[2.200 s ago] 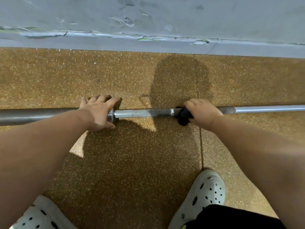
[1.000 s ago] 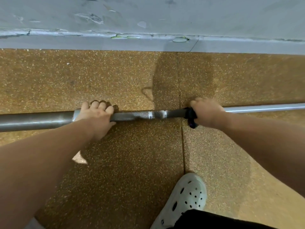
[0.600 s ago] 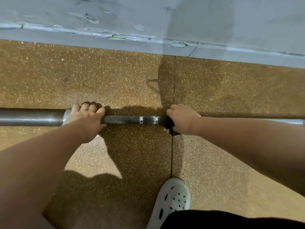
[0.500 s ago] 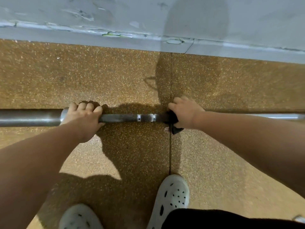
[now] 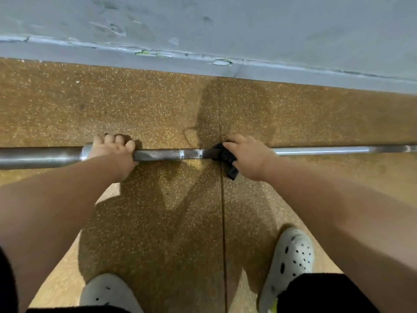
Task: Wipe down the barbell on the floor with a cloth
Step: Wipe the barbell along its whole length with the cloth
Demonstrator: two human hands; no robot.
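Both hands on barbell (image 5: 167, 154); cloth (image 5: 228, 159) under right grip (image 5: 250, 158).

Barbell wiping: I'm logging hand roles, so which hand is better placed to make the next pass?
Right hand: it already presses the black cloth around the barbell. The left hand only grips bare bar.

The barbell (image 5: 167, 154) runs off both side edges, so neither end shows. Most of the dark cloth (image 5: 226, 158) is buried under the right hand (image 5: 249, 158) (only a crumpled corner pokes out). The left hand (image 5: 112, 154) covers the collar, and both white shoes (image 5: 291, 256) are cut off below.
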